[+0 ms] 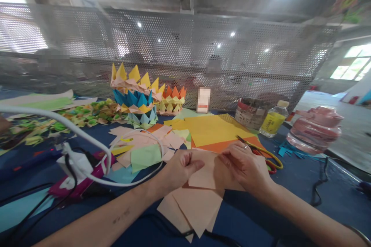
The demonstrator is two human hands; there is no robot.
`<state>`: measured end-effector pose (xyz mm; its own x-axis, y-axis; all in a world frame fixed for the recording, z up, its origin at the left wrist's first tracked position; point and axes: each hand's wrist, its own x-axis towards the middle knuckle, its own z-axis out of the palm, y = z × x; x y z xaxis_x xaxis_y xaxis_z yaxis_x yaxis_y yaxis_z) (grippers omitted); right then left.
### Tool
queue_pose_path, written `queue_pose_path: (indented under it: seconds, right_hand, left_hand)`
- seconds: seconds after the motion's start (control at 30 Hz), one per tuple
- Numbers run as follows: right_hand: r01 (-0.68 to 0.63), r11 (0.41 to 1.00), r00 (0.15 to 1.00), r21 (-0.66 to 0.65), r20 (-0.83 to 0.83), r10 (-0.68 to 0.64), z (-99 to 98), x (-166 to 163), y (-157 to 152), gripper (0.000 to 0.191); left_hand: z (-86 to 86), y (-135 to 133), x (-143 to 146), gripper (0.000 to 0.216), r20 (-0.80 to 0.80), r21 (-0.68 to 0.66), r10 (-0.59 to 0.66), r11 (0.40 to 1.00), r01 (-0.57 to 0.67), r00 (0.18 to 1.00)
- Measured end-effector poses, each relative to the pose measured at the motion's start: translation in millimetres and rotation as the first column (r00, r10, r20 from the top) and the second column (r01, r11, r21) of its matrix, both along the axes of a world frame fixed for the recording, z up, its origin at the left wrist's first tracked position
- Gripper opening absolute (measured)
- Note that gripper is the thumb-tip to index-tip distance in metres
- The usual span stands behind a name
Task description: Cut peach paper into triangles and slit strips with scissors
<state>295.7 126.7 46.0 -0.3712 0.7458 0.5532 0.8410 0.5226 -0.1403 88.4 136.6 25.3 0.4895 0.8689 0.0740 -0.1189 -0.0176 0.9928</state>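
Grey perforated screening (pixel 174 46) stands behind a dark blue counter (pixel 290 208) in the head view, with bright lamps overhead. Both hands meet near the middle, over peach paper (pixel 204 175) lying on the counter in front of the wearer. The left hand (pixel 184 168) has its thumb pressed toward its bent fingers at the paper's left side; the right hand (pixel 245 164) curls its fingers in at the other side. Whether either is gripping the paper, I cannot tell. More peach sheets (pixel 199 210) fan out just below it, nearer the wearer.

Beyond the hands lie yellow paper (pixel 210 129) and an orange sheet (pixel 207 145), with scissors (pixel 280 163) with a yellow handle beside the right hand. Farther right are a bottle with a yellow label (pixel 272 121), a pink pitcher (pixel 315 131) and blue strips (pixel 285 150). On the left, a light green sheet (pixel 146 157) rests on loose papers, near a magenta power strip (pixel 62 191) and a white cable (pixel 71 122). Behind them, pointed paper rings in yellow, pink and blue (pixel 135 98) stand stacked beside a heap of small green pieces (pixel 95 114)
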Motion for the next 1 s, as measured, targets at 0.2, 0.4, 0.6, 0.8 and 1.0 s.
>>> queue_pose_path:
  seconds: [0.2,0.4,0.6,0.8,1.0]
  right_hand:
    - [0.005,1.000,0.999,-0.020,-0.032,-0.005,0.8,-1.9,0.1,0.026]
    - [0.004,0.997,0.997,-0.081,-0.078,-0.010,4.5,-5.0,0.5,0.027]
    - [-0.004,0.993,0.996,-0.116,-0.091,-0.007,2.1,-3.6,2.5,0.026]
    - [0.004,0.987,0.995,-0.162,-0.101,-0.020,0.5,-1.8,1.6,0.025]
    - [0.010,0.984,0.994,-0.177,-0.106,-0.029,1.0,-2.4,3.4,0.026]
  left_hand:
    - [0.8,-1.7,1.0,0.026,0.054,-0.052,-0.023,0.998,0.026,0.998]
    - [0.5,-2.2,0.2,0.029,0.071,-0.079,-0.031,0.996,0.036,0.997]
    - [4.1,-3.4,0.8,0.027,0.074,-0.104,-0.029,0.994,0.037,0.997]
    - [1.4,-3.0,-0.7,0.028,0.071,-0.092,-0.024,0.995,0.030,0.997]
    - [3.3,-4.2,0.2,0.029,0.079,-0.098,-0.023,0.995,0.031,0.997]
